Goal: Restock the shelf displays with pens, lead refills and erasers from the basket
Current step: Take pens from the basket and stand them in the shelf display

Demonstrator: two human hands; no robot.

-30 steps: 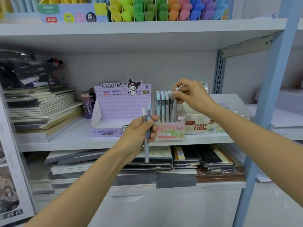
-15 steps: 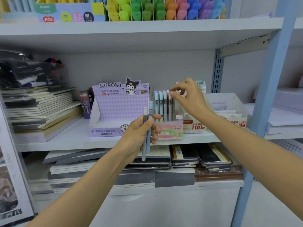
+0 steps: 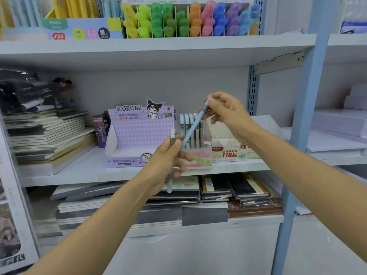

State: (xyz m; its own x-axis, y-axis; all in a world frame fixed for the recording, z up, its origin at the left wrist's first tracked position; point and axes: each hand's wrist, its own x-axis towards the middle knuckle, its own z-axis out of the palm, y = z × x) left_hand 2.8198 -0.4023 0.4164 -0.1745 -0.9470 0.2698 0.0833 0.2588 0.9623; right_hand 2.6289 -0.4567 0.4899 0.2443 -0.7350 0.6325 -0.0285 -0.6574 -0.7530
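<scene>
Since the earlier frame our right hand (image 3: 226,114) has left the tops of the standing pens (image 3: 187,124) and taken the upper end of the blue pen (image 3: 193,126), which now slants where it stood upright in our left hand (image 3: 166,161). Nearest to us, in front of the clear pen display box (image 3: 200,159), the left hand's fingers are curled round the grey pen (image 3: 172,140), held upright with its white end pointing down below the fist. The blue pen's lower end meets the same hand at the thumb; we cannot tell whether that hand grips it. Its upper end, above and just right of the box, is pinched between the thumb and fingers of the right hand. Inside the box the standing pens form a row, caps up. Just left of the box sits the purple Kuromi lead refill carton (image 3: 139,133); just right of it, a red-and-white lead refill carton (image 3: 228,152). All three rest on the grey shelf (image 3: 79,173). Below the box lie stacked notebooks (image 3: 216,187); above it, on the next shelf, coloured highlighters (image 3: 178,20) fill a divided rack.
</scene>
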